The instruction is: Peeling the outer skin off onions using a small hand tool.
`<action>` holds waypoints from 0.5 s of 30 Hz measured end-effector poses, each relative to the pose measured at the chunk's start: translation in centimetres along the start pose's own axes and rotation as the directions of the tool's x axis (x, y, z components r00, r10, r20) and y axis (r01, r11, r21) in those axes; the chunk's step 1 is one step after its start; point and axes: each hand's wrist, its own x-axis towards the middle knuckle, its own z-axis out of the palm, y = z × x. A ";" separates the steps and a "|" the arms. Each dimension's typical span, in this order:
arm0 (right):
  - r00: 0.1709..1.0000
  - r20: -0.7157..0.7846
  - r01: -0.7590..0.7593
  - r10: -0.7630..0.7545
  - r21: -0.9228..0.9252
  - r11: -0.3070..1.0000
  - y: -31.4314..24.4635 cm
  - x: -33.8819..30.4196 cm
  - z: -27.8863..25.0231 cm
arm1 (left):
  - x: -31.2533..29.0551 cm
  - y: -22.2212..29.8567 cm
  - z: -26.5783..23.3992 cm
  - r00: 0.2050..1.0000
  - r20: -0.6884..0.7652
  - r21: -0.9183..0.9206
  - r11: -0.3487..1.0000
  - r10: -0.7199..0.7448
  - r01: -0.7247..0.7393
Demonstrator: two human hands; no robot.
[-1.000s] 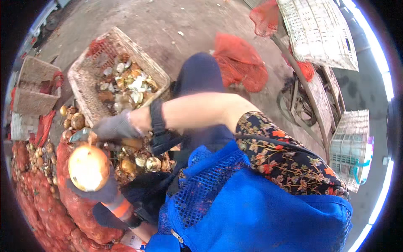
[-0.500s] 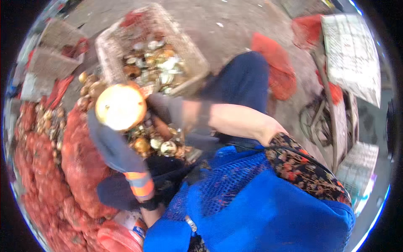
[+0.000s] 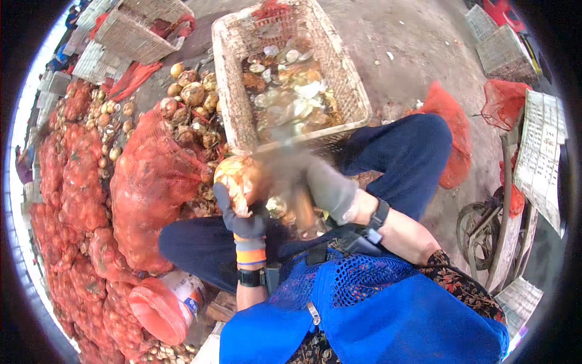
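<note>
My left hand (image 3: 241,215), in a grey glove with an orange-striped cuff, is closed around a large onion (image 3: 235,176) with golden-brown skin and paler patches. My right hand (image 3: 327,189), also gloved in grey, is just right of the onion. Motion smears its fingers, so whether they hold anything does not show. Ahead of both hands stands a dirty white plastic crate (image 3: 361,112), with pale peeled onions and loose skins inside. Beyond my left hand, unpeeled onions (image 3: 194,94) lie heaped on the ground against the crate's left side.
Full red mesh sacks (image 3: 151,194) crowd the left side, with a red-rimmed bucket (image 3: 154,312) beside my left leg. Empty red mesh (image 3: 458,139) lies past my right knee. A wheeled cart (image 3: 500,224) stands at right; other crates (image 3: 142,30) stand at far left.
The view has shifted, so the crate and hands appear farther right. The onion stays in my left hand and now sits upright near the crate's near edge. My right hand is still beside it.
</note>
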 end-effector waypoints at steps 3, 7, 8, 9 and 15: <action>0.997 -0.053 -0.026 0.048 0.366 0.930 -1.7 -0.4 0.2 | 2.7 -0.3 -2.0 0.996 0.013 -0.196 0.977 -0.087 0.088; 0.948 0.153 0.317 -0.278 -0.454 0.833 1.3 1.2 -1.9 | 3.7 -2.4 0.1 0.992 -0.023 0.212 0.971 0.122 -0.114; 0.949 0.147 0.315 -0.279 -0.452 0.835 2.7 1.1 -2.7 | 3.9 -2.7 0.3 0.962 -0.006 0.451 0.860 0.271 -0.240; 0.974 0.018 0.208 -0.225 -0.455 0.866 2.5 0.4 -1.0 | 3.9 -2.6 0.5 0.963 -0.011 0.456 0.859 0.268 -0.234; 0.896 -0.019 0.275 -0.444 -0.761 0.587 5.3 1.9 -3.0 | 4.1 -2.7 1.7 0.985 -0.082 0.174 0.975 0.151 -0.135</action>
